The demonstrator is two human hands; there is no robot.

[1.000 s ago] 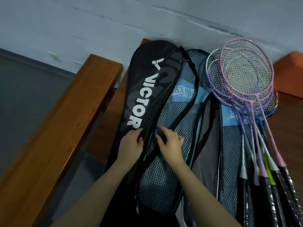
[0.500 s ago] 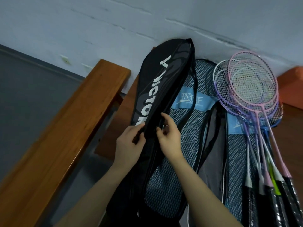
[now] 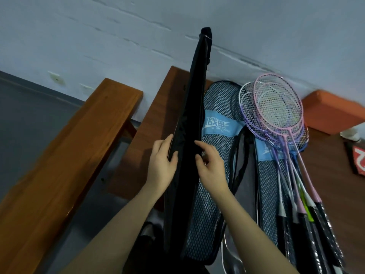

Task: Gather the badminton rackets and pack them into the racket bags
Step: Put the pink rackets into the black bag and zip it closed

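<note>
A black racket bag [image 3: 194,107] stands on edge in the middle, turned so only its narrow side shows. My left hand [image 3: 161,165] grips its left side with thumb and fingers. My right hand [image 3: 210,167] pinches something small and metallic, likely the zipper pull, at the bag's right edge. Behind lie two blue mesh racket bags [image 3: 219,147], [image 3: 265,175]. Several badminton rackets [image 3: 280,115] in pink, purple and white lie fanned on the right, handles toward me.
The bags and rackets lie on a brown wooden table [image 3: 335,184] against a pale wall. A wooden bench [image 3: 65,155] runs along the left over grey floor. An orange block [image 3: 331,111] and a red-and-white item [image 3: 358,159] sit at the far right.
The black bag has been raised and turned from flat, logo up, onto its edge. Both hands rose with it, and the view tilted upward.
</note>
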